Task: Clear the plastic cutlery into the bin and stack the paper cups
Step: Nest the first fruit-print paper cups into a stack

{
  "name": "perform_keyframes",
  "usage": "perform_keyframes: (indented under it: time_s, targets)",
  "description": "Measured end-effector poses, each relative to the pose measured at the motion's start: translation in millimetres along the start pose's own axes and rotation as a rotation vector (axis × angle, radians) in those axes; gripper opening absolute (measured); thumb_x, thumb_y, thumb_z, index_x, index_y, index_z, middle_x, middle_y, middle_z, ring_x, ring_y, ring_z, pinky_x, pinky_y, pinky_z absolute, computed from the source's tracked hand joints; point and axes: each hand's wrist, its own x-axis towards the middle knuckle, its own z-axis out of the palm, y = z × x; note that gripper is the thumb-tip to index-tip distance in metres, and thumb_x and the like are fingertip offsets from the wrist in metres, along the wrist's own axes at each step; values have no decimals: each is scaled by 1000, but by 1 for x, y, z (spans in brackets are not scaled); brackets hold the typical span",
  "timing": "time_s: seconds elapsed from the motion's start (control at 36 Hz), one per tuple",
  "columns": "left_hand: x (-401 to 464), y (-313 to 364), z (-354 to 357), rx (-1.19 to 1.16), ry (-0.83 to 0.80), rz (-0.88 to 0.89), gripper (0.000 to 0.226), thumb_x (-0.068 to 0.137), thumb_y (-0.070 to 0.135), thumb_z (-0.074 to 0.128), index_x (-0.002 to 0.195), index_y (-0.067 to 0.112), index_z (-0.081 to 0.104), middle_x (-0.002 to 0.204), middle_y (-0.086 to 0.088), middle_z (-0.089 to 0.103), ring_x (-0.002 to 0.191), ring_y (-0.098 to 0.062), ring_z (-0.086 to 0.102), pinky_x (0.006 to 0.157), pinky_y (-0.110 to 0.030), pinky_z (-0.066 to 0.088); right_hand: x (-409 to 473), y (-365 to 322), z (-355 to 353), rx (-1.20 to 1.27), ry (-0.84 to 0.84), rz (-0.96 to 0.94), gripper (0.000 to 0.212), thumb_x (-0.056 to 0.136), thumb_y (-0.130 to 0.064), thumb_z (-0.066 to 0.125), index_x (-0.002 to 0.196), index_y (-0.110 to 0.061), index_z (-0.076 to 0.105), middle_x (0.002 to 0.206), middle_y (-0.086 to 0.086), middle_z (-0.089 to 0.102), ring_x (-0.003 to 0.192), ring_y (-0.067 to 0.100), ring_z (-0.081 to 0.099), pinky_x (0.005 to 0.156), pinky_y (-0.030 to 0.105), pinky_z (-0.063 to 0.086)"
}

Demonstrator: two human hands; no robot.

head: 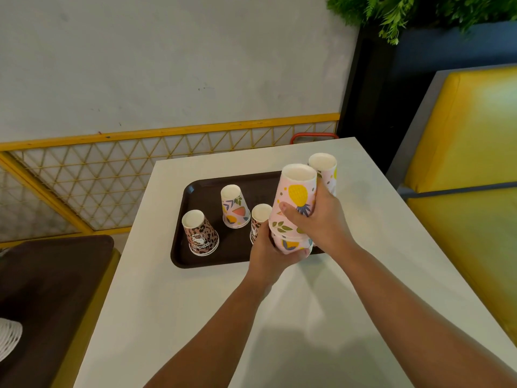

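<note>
A dark brown tray (207,197) lies on the white table (293,317). Above its right part I hold upside-down pink fruit-print paper cups, one nested over another. My right hand (316,219) grips the upper pineapple cup (298,189). My left hand (268,253) holds the lower cup (291,243) at its rim. Three more upturned cups stand on the tray: a leopard-print cup (200,233) at front left, a fruit-print cup (235,207) in the middle, and another leopard cup (258,219) half hidden behind my left hand. A further pink cup (326,169) stands behind my right hand. No cutlery shows.
A yellow bench seat (470,169) runs along the table's right side. A dark brown surface (50,289) with a white ribbed object (8,340) lies at the left. A yellow mesh fence (140,169) and grey wall stand behind, with a red handle (313,135) past the table's far edge.
</note>
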Motion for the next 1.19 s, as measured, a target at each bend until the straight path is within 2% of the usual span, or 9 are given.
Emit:
perform_keyframes:
  time_s: [0.17,0.31,0.42,0.58,0.75,0.86,0.92,1.03,1.19]
  targets:
    - [3,-9,0,33,45,-25,75,40,38,84,108,34,54,110,5,68,100,-11,66,83,-26,56,21,-29,-23,54,181,-117,51,77,-29,72,119,-13,48,101,-12,60,85,-4,59,65,1,45]
    - [7,-12,-3,60,37,-30,64,60,9,89,103,38,51,106,15,64,98,-4,63,79,-18,54,45,-51,-44,105,379,-221,46,79,-23,71,113,-22,39,99,-23,54,87,-19,56,71,4,45]
    - [10,-9,-4,57,44,-40,64,64,3,85,105,37,49,103,19,61,95,1,60,73,-12,53,65,-43,-47,90,433,-212,60,79,-30,71,126,-9,40,112,-10,56,96,-2,58,76,6,48]
    - [12,-10,-5,46,54,-32,62,64,3,85,102,38,49,106,16,61,100,-3,60,78,-17,54,72,-9,-37,-10,390,-109,64,79,-28,71,131,-11,37,125,0,55,104,2,51,69,3,43]
    - [13,-8,-4,41,53,-45,63,64,4,85,102,39,50,109,14,62,103,-5,61,84,-24,54,63,15,-29,-130,278,-24,67,77,-32,72,131,-14,36,127,2,52,107,11,51,78,15,46]
    - [11,-2,-1,43,57,-31,62,64,5,85,100,40,50,104,19,61,98,0,60,76,-15,53,49,11,-26,-207,418,-89,78,76,-49,68,139,-18,32,140,3,40,125,15,39,106,36,35]
    - [10,0,0,29,61,-25,62,64,5,86,101,40,51,107,16,62,101,-5,61,81,-20,54,38,3,-24,-184,468,-192,76,76,-53,63,136,-16,36,136,3,43,120,9,40,102,33,38]
    - [8,4,2,10,65,-17,67,56,15,90,107,37,52,112,9,65,107,-12,62,89,-34,56,14,-5,-15,-143,305,-287,67,76,-47,65,130,-15,41,122,-10,44,109,-6,41,80,0,38]
    - [5,13,4,59,92,90,74,47,39,84,114,29,54,112,6,67,103,-9,65,91,-39,55,-2,4,-1,-89,-34,-137,73,70,-36,76,131,-27,36,127,-5,48,110,4,46,79,8,37]
